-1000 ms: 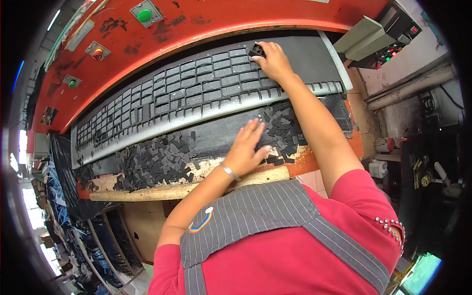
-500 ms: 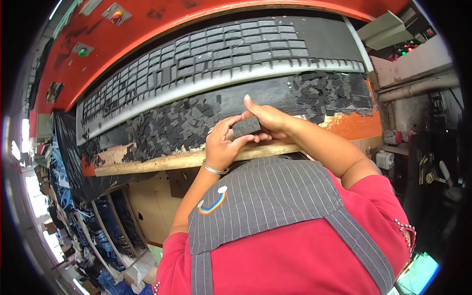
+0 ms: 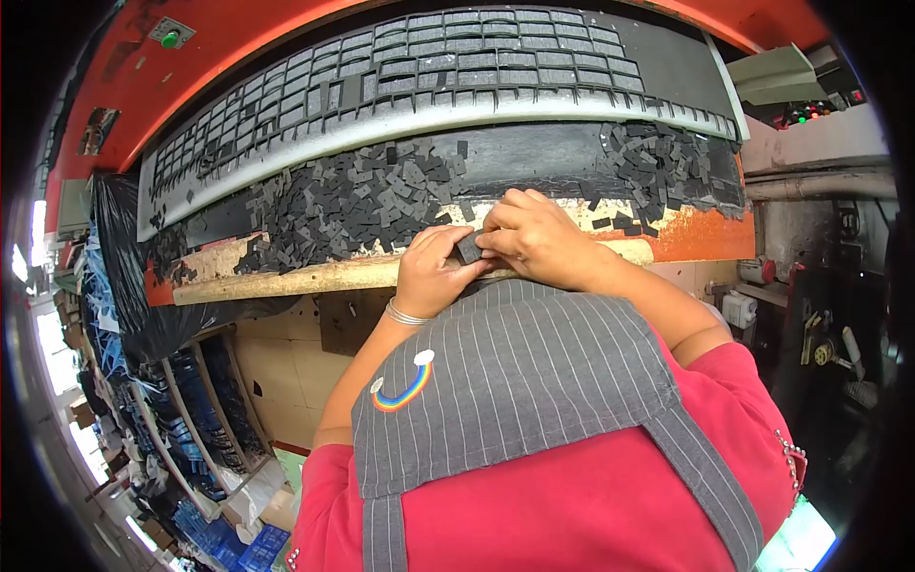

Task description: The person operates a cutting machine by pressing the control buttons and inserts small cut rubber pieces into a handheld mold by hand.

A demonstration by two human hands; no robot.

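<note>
Between both hands is a small dark foam block (image 3: 469, 249), close to the apron at the bench's front edge. My left hand (image 3: 434, 271) grips its left side with thumb and fingers. The fingers of my right hand (image 3: 529, 238) press round its right side and cover part of it. Small dark rectangular pieces (image 3: 381, 195) lie in a loose heap beyond my left hand. A second heap of such pieces (image 3: 653, 172) lies beyond my right hand. Behind them a dark sheet cut into a grid of rectangles (image 3: 496, 59) rests on the machine bed.
A pale metal bar (image 3: 429, 119) runs between the grid sheet and the heaps. The worn wooden front edge (image 3: 315, 278) borders the bench. A red machine housing with a green button (image 3: 171, 39) stands at the back left. A black plastic bag (image 3: 129, 267) hangs at the left.
My right hand has come back from the grid sheet to the front edge, and my left hand has closed on the block. The right fingers have since moved over the block. The view has shifted.
</note>
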